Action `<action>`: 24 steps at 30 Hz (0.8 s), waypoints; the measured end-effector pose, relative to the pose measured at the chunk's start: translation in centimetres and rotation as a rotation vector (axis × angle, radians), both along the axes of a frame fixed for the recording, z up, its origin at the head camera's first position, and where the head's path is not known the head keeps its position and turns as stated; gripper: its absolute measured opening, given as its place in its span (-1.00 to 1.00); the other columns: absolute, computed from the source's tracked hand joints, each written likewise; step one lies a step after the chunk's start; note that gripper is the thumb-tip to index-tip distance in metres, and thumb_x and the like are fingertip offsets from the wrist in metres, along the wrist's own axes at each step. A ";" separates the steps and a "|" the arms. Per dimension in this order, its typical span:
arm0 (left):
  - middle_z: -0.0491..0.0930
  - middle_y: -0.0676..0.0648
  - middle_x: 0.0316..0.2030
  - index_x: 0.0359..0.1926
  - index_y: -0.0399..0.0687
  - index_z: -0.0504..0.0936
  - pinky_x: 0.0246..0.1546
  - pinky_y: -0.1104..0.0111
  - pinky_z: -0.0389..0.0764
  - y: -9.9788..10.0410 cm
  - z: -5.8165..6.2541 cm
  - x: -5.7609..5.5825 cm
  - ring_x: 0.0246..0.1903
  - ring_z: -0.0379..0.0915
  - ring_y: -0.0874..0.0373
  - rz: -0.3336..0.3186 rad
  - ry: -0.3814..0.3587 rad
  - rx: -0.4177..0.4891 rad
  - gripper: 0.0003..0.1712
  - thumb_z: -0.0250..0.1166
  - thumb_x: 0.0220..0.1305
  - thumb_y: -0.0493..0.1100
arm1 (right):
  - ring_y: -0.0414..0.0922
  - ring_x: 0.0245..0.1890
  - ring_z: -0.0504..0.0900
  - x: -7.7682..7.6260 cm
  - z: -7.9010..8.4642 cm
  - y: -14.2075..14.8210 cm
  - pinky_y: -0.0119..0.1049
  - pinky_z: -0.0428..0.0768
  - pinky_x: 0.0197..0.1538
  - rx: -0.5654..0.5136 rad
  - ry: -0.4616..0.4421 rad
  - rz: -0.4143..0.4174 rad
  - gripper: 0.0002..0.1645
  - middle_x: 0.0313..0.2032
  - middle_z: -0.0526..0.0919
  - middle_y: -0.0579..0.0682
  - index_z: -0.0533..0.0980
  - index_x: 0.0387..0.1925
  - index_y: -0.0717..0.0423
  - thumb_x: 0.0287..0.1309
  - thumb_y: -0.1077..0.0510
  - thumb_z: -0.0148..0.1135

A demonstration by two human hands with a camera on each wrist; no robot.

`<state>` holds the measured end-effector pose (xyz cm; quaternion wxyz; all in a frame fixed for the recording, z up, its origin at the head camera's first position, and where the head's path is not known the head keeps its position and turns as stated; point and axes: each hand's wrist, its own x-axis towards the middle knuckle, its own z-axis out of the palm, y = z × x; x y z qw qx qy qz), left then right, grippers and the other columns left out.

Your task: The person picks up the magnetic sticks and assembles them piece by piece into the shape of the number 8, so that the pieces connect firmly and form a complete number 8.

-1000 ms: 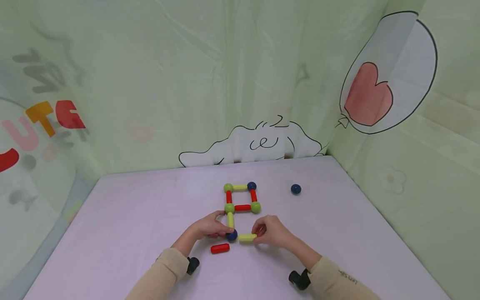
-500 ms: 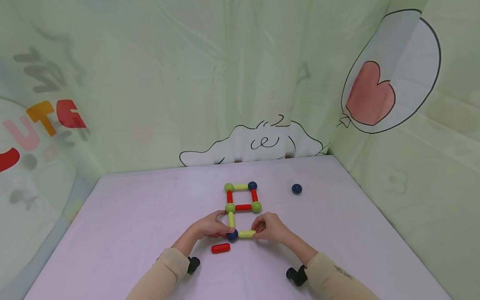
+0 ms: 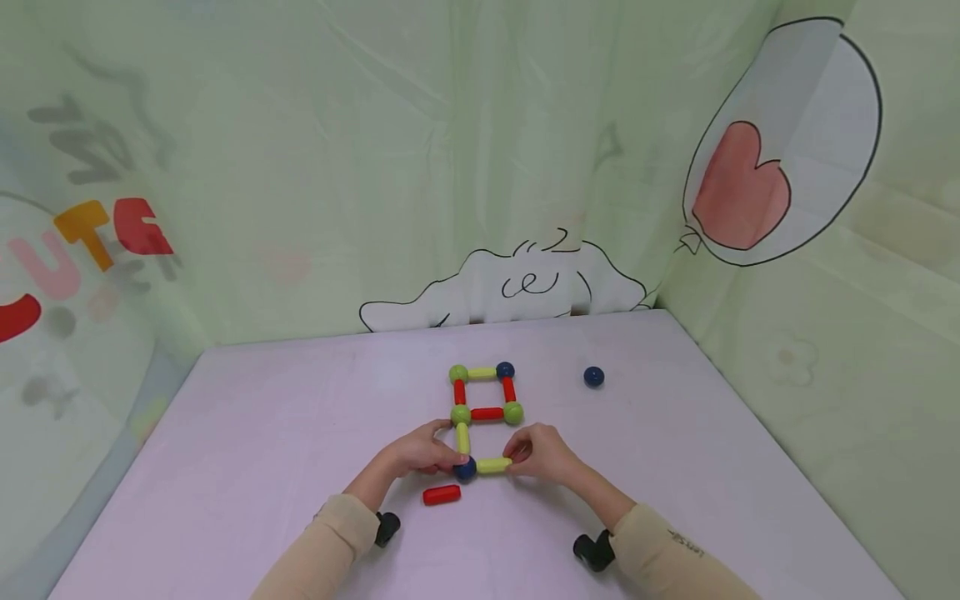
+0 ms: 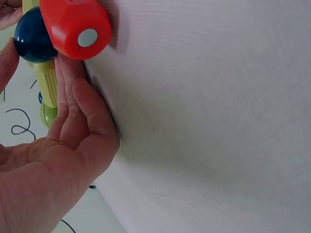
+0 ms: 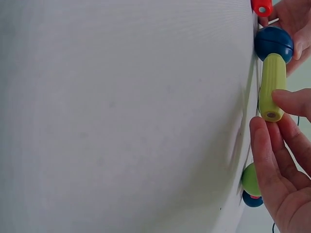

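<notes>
In the head view, balls and rods form a square, with a yellow-green rod (image 3: 462, 438) running from its near left green ball (image 3: 461, 414) to a dark blue ball (image 3: 466, 469). My left hand (image 3: 422, 450) holds that blue ball, thumb on top and fingers along its left side. A second yellow-green rod (image 5: 272, 85) meets the blue ball's right side. My right hand (image 3: 545, 454) pinches this rod's free end between thumb and fingers. Close in front of the left hand lies a loose red rod (image 3: 442, 495), its grey end disc facing the left wrist view.
A loose dark blue ball (image 3: 594, 377) rests at the back right of the pale table (image 3: 300, 417). The square's far corners are a green ball (image 3: 458, 373) and a blue ball (image 3: 505, 370). A printed curtain (image 3: 300, 167) hangs behind the table.
My right hand has moved the second yellow-green rod slightly left and away from me, from beside the blue ball into contact with it. The left hand has kept its hold.
</notes>
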<state>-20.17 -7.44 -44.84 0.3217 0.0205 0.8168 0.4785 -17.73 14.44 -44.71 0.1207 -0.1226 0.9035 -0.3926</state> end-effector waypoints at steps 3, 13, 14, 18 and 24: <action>0.54 -0.09 -0.40 0.35 -0.18 0.07 -0.24 0.29 0.47 0.0 0.0 0.0 -0.36 0.43 0.10 0.002 -0.005 0.001 -0.09 0.35 0.07 -0.07 | -0.21 -0.52 0.48 0.0 0.0 0.0 -0.41 0.54 -0.37 0.001 0.002 0.004 -0.82 -0.52 0.56 -0.07 0.60 -0.42 0.22 -0.17 0.33 0.41; 0.55 -0.09 -0.40 0.35 -0.18 0.07 -0.24 0.28 0.46 -0.1 -0.1 0.1 -0.35 0.43 0.11 0.005 0.000 0.005 -0.08 0.35 0.06 -0.05 | -0.21 -0.52 0.49 0.0 0.2 0.1 -0.42 0.54 -0.39 -0.010 0.026 0.023 -0.81 -0.52 0.56 -0.06 0.59 -0.42 0.23 -0.18 0.33 0.42; 0.55 -0.08 -0.40 0.35 -0.18 0.07 -0.23 0.27 0.46 -0.1 -0.1 0.1 -0.35 0.43 0.11 0.005 0.001 0.004 -0.08 0.35 0.06 -0.05 | -0.21 -0.52 0.49 -0.1 0.2 0.2 -0.43 0.53 -0.39 -0.009 0.034 0.018 -0.81 -0.51 0.56 -0.07 0.59 -0.42 0.23 -0.18 0.32 0.43; 0.56 -0.08 -0.41 0.35 -0.18 0.08 -0.24 0.28 0.46 -0.1 0.1 0.3 -0.36 0.44 0.12 0.006 0.000 0.008 -0.09 0.34 0.07 -0.06 | -0.21 -0.50 0.49 -0.3 0.5 0.9 -0.41 0.53 -0.38 0.014 0.061 -0.058 -0.77 -0.50 0.55 -0.09 0.60 -0.40 0.20 -0.20 0.26 0.45; 0.56 -0.07 -0.42 0.35 -0.18 0.07 -0.29 0.32 0.44 -0.1 0.2 0.3 -0.38 0.44 0.12 0.012 -0.006 0.017 -0.09 0.35 0.07 -0.06 | -0.17 -0.41 0.51 -1.7 0.6 2.9 -0.34 0.55 -0.29 -0.009 0.100 -0.181 -0.77 -0.47 0.57 -0.08 0.59 -0.35 0.19 -0.13 0.23 0.42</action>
